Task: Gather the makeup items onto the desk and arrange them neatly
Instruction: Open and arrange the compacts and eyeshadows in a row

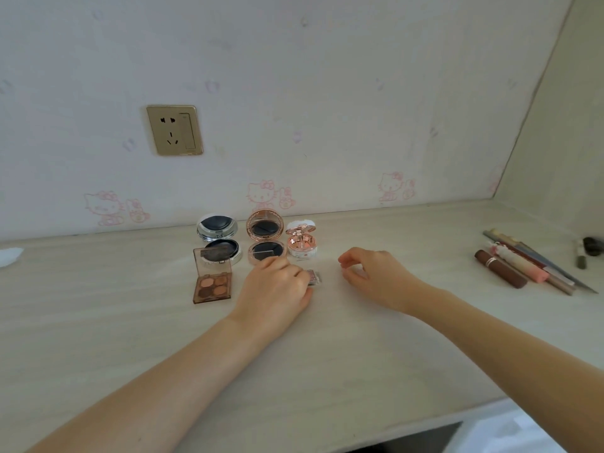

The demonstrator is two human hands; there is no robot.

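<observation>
On the pale wooden desk (327,348), three open compacts stand in a row by the wall: a silver one (218,238), a rose-gold one (265,238) and a small pink-and-white one (301,243). An open brown eyeshadow palette (212,279) lies in front of the silver compact. My left hand (277,286) lies over a small clear case (314,278), fingers curled around it; only its right end shows. My right hand (376,273) hovers just right of it, fingers loosely curled, holding nothing.
A cluster of lipsticks, tubes and pencils (529,266) lies at the right of the desk, with a dark small item (593,245) beyond. A gold wall socket (175,129) sits above. The desk's front edge (425,429) runs at lower right. A white scrap (9,255) lies far left.
</observation>
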